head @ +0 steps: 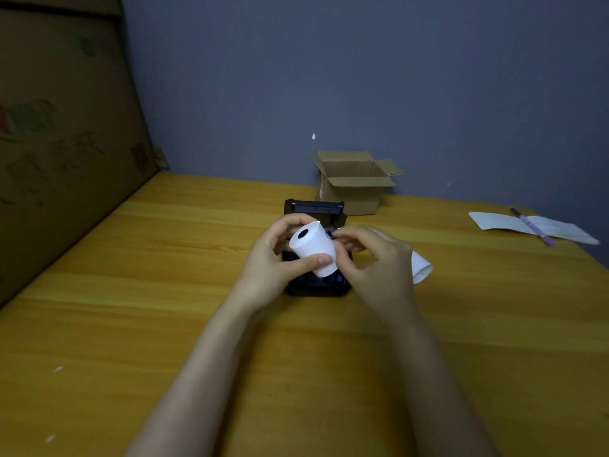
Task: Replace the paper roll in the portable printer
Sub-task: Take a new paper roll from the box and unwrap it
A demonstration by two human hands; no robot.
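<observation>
A black portable printer (pixel 314 211) stands mid-table with its lid tilted up at the back. Above it I hold a white paper roll (pixel 315 247) with a dark core hole facing me. My left hand (pixel 276 258) wraps the roll, thumb across its front. At the roll's right end, my right hand (pixel 369 258) has its fingertips pinched on the edge. Another white roll (pixel 421 267) lies on the table behind my right hand, partly hidden. The printer's paper bay is mostly covered by my hands.
An open cardboard box (pixel 354 183) stands just behind the printer against the grey wall. A paper sheet (pixel 534 227) with a purple pen (pixel 532 225) lies at the far right. A large cardboard panel (pixel 62 133) leans along the left edge of the wooden table (pixel 131 308).
</observation>
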